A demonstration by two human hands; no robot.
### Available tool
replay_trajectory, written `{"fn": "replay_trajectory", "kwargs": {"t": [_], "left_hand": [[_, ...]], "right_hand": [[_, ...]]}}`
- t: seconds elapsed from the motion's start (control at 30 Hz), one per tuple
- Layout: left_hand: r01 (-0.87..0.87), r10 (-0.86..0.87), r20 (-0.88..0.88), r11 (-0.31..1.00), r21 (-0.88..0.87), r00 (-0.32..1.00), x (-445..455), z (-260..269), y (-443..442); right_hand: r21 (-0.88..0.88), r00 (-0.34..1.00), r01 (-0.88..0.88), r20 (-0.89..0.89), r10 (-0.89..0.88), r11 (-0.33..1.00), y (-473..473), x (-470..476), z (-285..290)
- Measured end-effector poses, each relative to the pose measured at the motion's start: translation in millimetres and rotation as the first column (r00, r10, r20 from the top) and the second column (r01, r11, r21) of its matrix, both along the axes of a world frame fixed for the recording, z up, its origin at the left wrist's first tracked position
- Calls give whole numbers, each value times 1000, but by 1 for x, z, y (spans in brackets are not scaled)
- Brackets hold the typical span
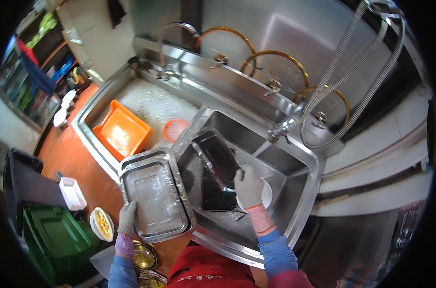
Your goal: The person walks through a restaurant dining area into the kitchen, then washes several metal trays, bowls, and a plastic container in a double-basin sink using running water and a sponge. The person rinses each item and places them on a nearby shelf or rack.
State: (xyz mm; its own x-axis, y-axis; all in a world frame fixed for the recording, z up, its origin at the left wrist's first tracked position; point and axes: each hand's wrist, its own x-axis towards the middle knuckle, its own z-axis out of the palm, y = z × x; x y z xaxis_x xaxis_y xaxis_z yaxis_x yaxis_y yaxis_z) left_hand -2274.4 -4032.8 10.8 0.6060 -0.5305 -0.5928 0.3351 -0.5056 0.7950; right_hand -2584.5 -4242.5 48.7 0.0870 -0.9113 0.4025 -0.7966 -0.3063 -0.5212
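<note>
My gloved left hand (127, 218) grips the near left edge of a wet rectangular metal tray (153, 198). A second, similar tray edge shows beneath it, and both sit over the sink's left front rim. My gloved right hand (248, 185) holds the right end of a tilted black tray (218, 154) inside the right sink basin. Under it lies another dark flat piece (218, 194). A white bowl (267, 196) is partly hidden behind my right hand. Water runs from a spray faucet (281, 130) into this basin. A dark scouring pad (187, 180) rests near the basin's left wall.
The left basin holds foamy water (149, 97), an orange plastic bin (122, 131) and a small orange-rimmed round container (174, 129). Metal hoses (333, 79) hang at right. On the floor at left stand a green lidded bin (56, 234), a white tub (72, 193) and a bowl of food scraps (102, 224).
</note>
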Motion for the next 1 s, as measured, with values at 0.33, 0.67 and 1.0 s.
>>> {"fn": "replay_trajectory", "kwargs": {"t": [0.33,0.67,1.0], "left_hand": [[-76,70,-101,995,-64,992,4,-4,6],[27,-27,2,996,-84,1000,0,-4,9],[97,-114,157,989,115,981,1,7,5]], "right_hand": [[359,895,-229,444,50,905,26,67,39],[373,908,-399,291,302,838,81,98,-20],[565,879,477,-323,-351,674,-19,26,-220]]}}
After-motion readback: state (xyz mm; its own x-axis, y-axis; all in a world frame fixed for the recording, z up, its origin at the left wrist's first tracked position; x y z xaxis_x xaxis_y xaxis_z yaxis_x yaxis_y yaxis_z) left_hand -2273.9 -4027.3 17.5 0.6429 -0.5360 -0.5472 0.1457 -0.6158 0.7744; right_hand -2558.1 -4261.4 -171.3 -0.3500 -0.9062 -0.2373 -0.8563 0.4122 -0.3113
